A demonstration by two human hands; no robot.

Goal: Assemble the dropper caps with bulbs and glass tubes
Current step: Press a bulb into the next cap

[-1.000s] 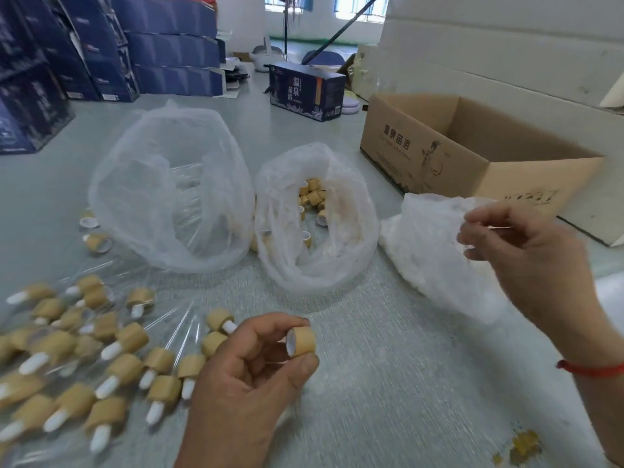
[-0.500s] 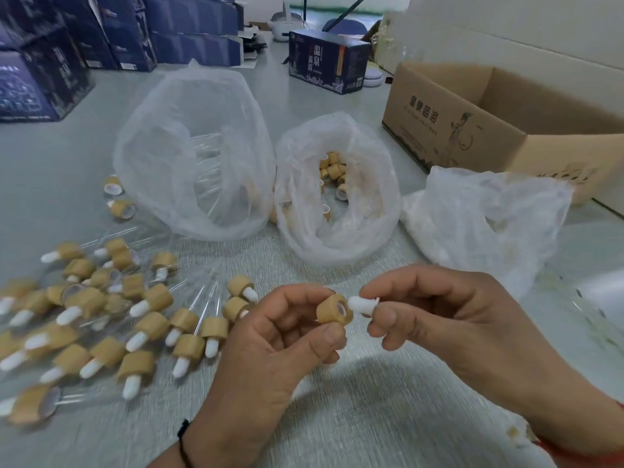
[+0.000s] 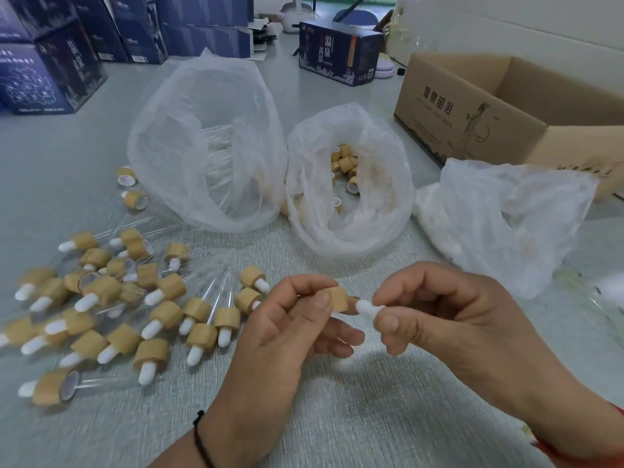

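Grey worktable (image 3: 388, 417) in a packing room, lower centre of the frame: a person's left hand (image 3: 287, 336) pinches a bamboo-coloured dropper cap (image 3: 339, 298) between thumb and fingers, while the right hand (image 3: 449, 319) grips a white rubber bulb (image 3: 368, 307) just beside the cap. Assembled droppers (image 3: 111, 312) lie at left; a bag of loose caps (image 3: 347, 184) sits above.

The right hand (image 3: 449, 319), formerly raised near the bags, now meets the left hand (image 3: 290, 329). Its white bulb (image 3: 368, 307) now touches the cap (image 3: 339, 298).
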